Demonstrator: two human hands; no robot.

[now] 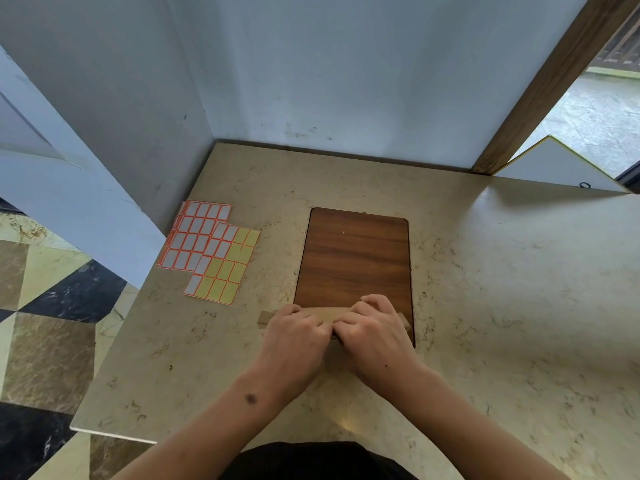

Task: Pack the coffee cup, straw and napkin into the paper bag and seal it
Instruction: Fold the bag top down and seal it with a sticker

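Both grips curl tight on paper bag (329, 315) top fold: left hand (294, 332) & right hand (372, 332) touching, at near edge of wood board (356, 254) on bench (502, 289). Sticker sheets (211, 251) lie left.

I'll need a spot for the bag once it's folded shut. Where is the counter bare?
The widest bare patch of counter runs right of the wooden board. A narrower strip lies between the board and the label sheets. It is crowded at the board's near edge, where left hand and right hand fold the paper bag.
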